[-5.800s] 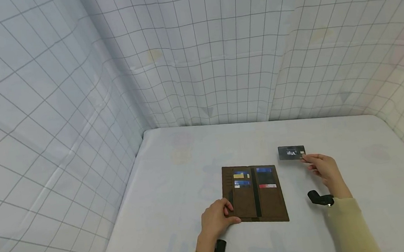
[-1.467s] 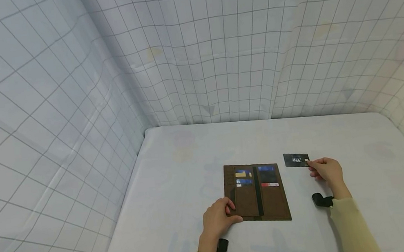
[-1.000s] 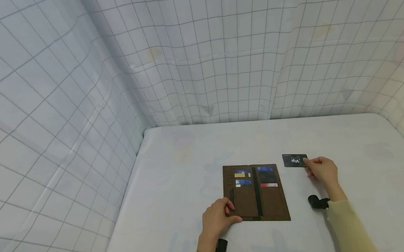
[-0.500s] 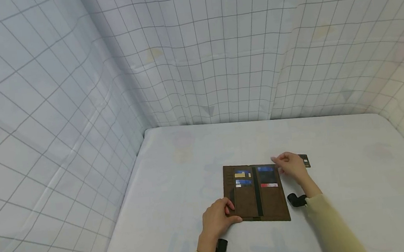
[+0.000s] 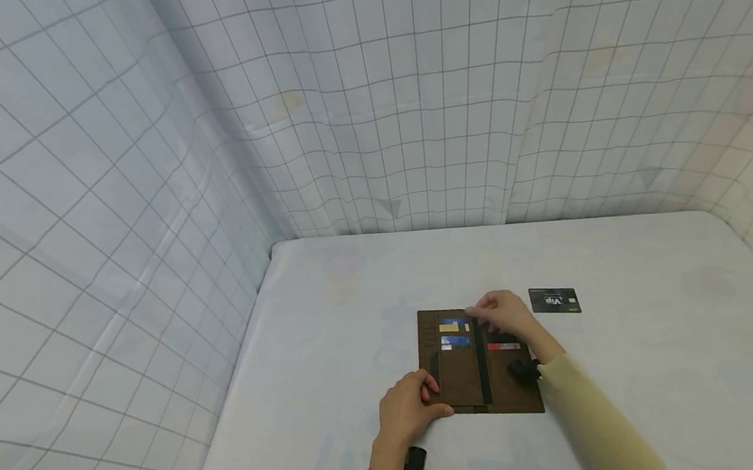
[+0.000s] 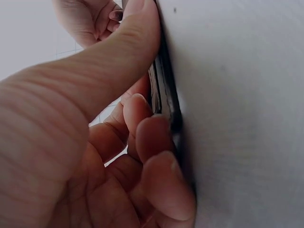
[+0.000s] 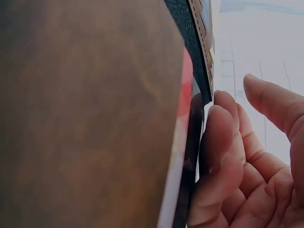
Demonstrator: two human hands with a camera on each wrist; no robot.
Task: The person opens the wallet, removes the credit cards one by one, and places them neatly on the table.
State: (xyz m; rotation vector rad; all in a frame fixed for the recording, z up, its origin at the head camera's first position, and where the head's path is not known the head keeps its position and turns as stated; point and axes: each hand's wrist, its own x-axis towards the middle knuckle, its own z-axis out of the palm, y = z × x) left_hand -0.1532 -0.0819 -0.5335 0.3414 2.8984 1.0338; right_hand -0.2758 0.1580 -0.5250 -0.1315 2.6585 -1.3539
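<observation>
A brown long wallet (image 5: 459,379) lies spread out on the table, with several cards in its slots. My left hand (image 5: 404,407) holds its near left corner; in the left wrist view the thumb and curled fingers meet the wallet's edge (image 6: 159,90). Over the top of the wallet's right half hovers my right hand (image 5: 507,315), covering a blue card there. In the right wrist view its thumb stands apart from the fingers and nothing is between them; a red-and-white card (image 7: 183,102) sits beside the fingers. A black VIP card (image 5: 554,300) lies flat right of the wallet.
The table (image 5: 331,331) has a white cloth over it. White grid-patterned curtains (image 5: 393,126) enclose it at the back and sides. A black wrist camera (image 5: 523,371) on the right arm hangs over the wallet's right half.
The right hand has let go of the black VIP card, leaving it on the table, and moved left over the wallet. The left hand has stayed at the wallet's corner.
</observation>
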